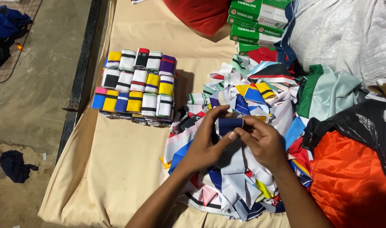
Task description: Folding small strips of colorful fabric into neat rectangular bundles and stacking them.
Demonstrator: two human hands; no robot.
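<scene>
Beige cloth (117, 169) covers a low work surface beside a bare concrete floor (37, 105), where a dark rag (16, 166) lies on its own. At the centre of the view, a person's two bare hands meet over a loose heap of multicoloured fabric strips (252, 105). Between them is a small navy-blue fabric roll (229, 125), held just above the heap. The left hand (205, 141) curls around the near side of the roll, thumb stretched along its lower edge. The right hand (262, 141) closes on it from the other side, fingertips pinching its end. Both hands are clamped on the same roll and touch each other at the thumbs.

To the left, well apart from the hands, finished rolls (136, 86) stand packed in neat rows on the cloth, in yellow, white, black, purple, blue and pink. Behind the heap, green and white cardboard boxes (256, 23) are stacked near a red cushion-like bundle (201, 14). A large white woven sack (349, 33) fills the upper right corner, with a pale green and dark green piece of cloth (328, 90) below it. At the right edge, bright orange fabric (349, 181) shows out of a black plastic bag (357, 122). A blue garment (7, 21) lies on a mat at the far upper left.
</scene>
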